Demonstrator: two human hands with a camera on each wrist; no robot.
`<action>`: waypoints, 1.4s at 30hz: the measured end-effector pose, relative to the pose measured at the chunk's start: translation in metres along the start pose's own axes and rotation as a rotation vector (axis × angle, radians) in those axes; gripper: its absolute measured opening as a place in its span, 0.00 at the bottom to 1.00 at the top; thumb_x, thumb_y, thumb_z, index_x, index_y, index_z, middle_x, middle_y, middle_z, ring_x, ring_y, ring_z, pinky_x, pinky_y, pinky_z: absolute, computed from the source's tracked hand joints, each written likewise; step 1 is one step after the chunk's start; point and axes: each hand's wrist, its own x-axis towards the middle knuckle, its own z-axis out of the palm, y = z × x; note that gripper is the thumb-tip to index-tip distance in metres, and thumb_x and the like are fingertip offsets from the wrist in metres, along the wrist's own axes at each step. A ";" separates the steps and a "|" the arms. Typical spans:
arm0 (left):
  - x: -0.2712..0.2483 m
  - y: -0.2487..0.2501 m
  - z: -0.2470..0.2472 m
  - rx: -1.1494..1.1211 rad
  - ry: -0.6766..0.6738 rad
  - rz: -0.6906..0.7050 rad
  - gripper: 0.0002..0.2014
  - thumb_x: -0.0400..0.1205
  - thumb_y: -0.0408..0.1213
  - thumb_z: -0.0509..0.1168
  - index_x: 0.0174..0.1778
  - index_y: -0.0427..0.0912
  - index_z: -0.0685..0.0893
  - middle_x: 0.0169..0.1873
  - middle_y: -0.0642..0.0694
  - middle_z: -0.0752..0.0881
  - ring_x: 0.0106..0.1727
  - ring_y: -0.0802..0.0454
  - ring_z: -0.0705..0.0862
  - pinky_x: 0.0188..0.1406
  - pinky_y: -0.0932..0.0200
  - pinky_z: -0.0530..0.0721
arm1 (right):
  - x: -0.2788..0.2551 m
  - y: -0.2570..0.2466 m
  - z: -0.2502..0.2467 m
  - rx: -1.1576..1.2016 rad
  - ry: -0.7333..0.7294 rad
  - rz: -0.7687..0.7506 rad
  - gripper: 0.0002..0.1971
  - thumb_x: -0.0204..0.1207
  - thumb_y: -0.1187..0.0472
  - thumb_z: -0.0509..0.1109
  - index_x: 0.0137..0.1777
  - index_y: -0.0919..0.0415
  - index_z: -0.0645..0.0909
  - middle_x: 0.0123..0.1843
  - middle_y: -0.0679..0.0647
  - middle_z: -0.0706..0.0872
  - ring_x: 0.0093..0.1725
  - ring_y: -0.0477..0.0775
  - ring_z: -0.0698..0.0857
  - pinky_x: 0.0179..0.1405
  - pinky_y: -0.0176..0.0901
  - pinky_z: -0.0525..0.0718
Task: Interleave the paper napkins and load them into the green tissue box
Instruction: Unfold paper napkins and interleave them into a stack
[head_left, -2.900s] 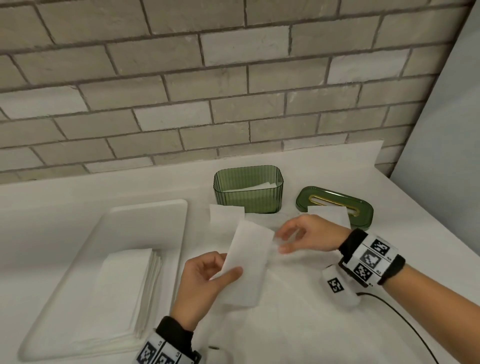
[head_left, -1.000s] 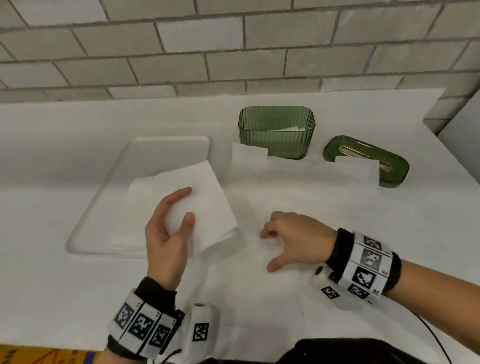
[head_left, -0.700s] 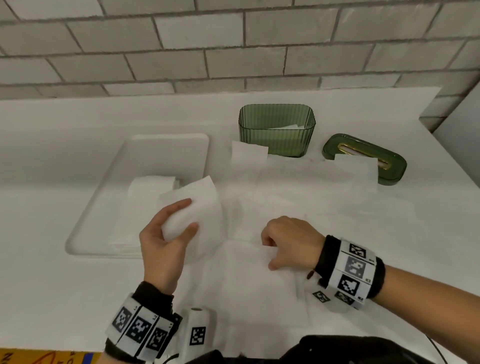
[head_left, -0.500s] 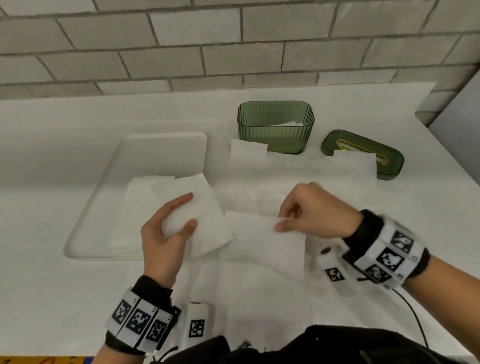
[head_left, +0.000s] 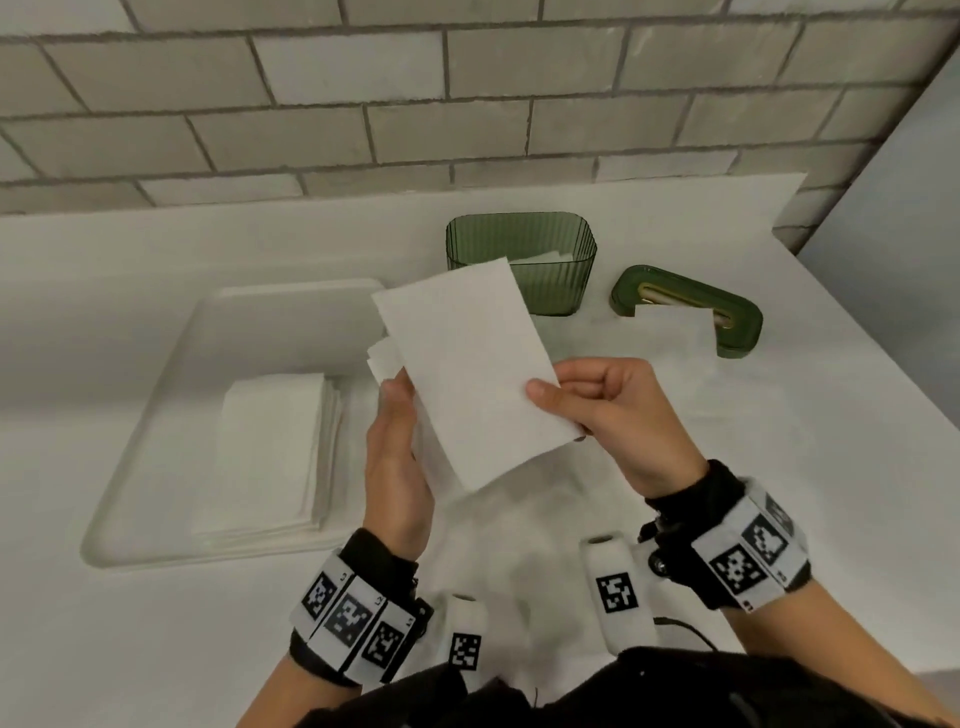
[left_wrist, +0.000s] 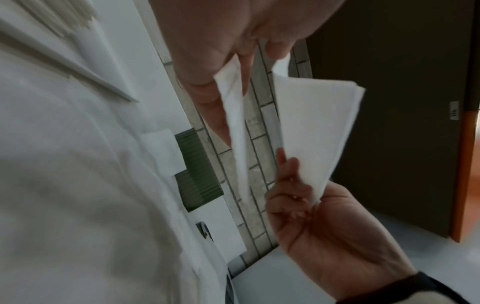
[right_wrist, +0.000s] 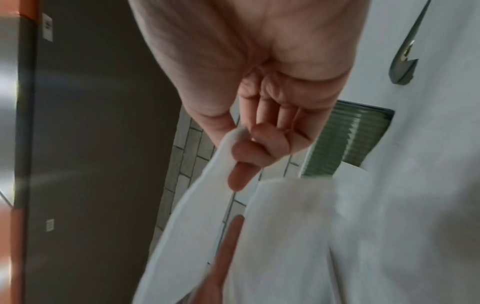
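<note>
Two napkins in play: right hand (head_left: 618, 415) pinching folded napkin (head_left: 467, 369) edge, left hand (head_left: 397, 452) gripping second napkin (left_wrist: 235, 131) behind, both raised before green tissue box (head_left: 550, 283). Judging paper limp, tearable; pinching edges lightly.

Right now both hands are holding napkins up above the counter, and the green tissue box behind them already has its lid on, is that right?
Not quite. The green tissue box is open; its lid lies on the counter to its right, as the head view shows. The left hand and right hand do hold napkins above the counter.
</note>
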 end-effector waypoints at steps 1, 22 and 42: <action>-0.001 0.002 0.004 -0.019 -0.003 -0.016 0.31 0.86 0.59 0.51 0.79 0.43 0.74 0.73 0.44 0.82 0.76 0.45 0.79 0.77 0.38 0.74 | -0.001 0.004 0.003 -0.003 -0.004 0.015 0.07 0.73 0.68 0.76 0.48 0.71 0.89 0.42 0.65 0.92 0.38 0.54 0.90 0.36 0.38 0.85; -0.031 0.013 -0.066 0.145 0.196 0.192 0.44 0.80 0.14 0.63 0.83 0.58 0.56 0.78 0.57 0.73 0.73 0.48 0.81 0.70 0.47 0.82 | -0.040 0.052 0.010 -1.530 -0.607 0.001 0.36 0.61 0.35 0.79 0.64 0.53 0.73 0.59 0.49 0.75 0.56 0.53 0.75 0.47 0.48 0.78; -0.036 0.015 -0.073 0.571 0.024 0.119 0.24 0.85 0.21 0.62 0.71 0.49 0.83 0.69 0.57 0.84 0.73 0.67 0.78 0.84 0.61 0.62 | -0.030 -0.033 0.013 -1.191 -0.702 -0.198 0.03 0.69 0.59 0.73 0.40 0.49 0.84 0.36 0.44 0.87 0.41 0.46 0.85 0.44 0.47 0.84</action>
